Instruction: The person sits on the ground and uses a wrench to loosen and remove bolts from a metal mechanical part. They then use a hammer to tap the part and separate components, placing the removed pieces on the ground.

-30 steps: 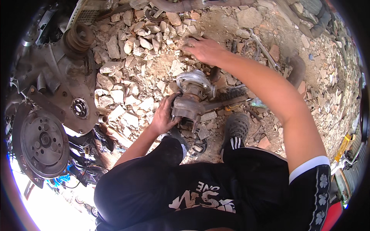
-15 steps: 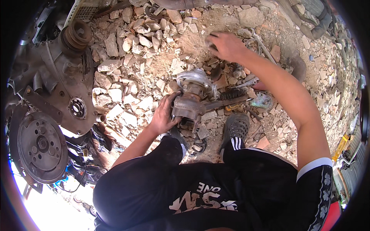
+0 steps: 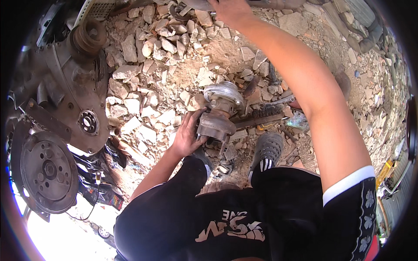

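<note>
Stony ground spreads all around the turbo, with a dirty engine well to the left of it and that engine's round disc to the left and nearer the person. Well beyond the turbo, at the top of the view, runs a dark pipe.

The turbo sits on the rubble just past the feet, its long axis pointing away from the person: silver end far and leaning slightly right, rusty end near. A shoe stands to its right, on the near side.

The left hand is much the closer one, curled about the turbo's left side at the rusty end, fingers along the flank and thumb toward the near edge. The right hand is well beyond the silver end, over the pipe; its fingers are partly cut off, so I cannot tell whether it grips anything. A wrench lies right of the silver end.
</note>
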The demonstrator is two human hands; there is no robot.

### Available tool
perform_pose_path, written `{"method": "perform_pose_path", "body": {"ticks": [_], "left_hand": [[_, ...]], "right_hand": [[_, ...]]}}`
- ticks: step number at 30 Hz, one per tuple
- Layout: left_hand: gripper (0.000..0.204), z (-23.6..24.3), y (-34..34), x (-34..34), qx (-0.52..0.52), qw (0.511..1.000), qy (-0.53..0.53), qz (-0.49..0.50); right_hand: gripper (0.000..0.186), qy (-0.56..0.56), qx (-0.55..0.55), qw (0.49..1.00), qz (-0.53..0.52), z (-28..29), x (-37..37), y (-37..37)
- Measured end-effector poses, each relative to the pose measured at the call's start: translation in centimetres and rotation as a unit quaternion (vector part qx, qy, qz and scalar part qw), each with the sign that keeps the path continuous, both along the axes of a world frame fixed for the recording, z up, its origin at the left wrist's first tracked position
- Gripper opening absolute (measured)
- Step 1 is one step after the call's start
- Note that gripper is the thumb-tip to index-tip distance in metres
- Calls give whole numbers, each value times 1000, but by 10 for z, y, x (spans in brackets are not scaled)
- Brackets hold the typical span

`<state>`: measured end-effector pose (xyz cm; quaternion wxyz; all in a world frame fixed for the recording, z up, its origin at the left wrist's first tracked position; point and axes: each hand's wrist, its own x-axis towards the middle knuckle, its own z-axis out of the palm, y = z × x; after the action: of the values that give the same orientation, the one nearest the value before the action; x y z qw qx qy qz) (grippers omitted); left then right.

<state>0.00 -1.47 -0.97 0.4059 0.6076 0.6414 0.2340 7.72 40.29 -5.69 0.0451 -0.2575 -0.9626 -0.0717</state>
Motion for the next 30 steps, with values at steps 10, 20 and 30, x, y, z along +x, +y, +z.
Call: {"method": "perform_pose_path", "body": {"ticks": [10,20,30], "left_hand": [[93,-7,-5,1,14,1000,8,-2],[96,9,8,0,-32,999,-12,-12],[97,9,-3,-2,-36,999,10,-10]], "right_hand": [[50,-4,28,999,34,0,24,5],[50,170,69,972,-146,105,17,83],[22,81,67,991,-88,77,-20,102]]}}
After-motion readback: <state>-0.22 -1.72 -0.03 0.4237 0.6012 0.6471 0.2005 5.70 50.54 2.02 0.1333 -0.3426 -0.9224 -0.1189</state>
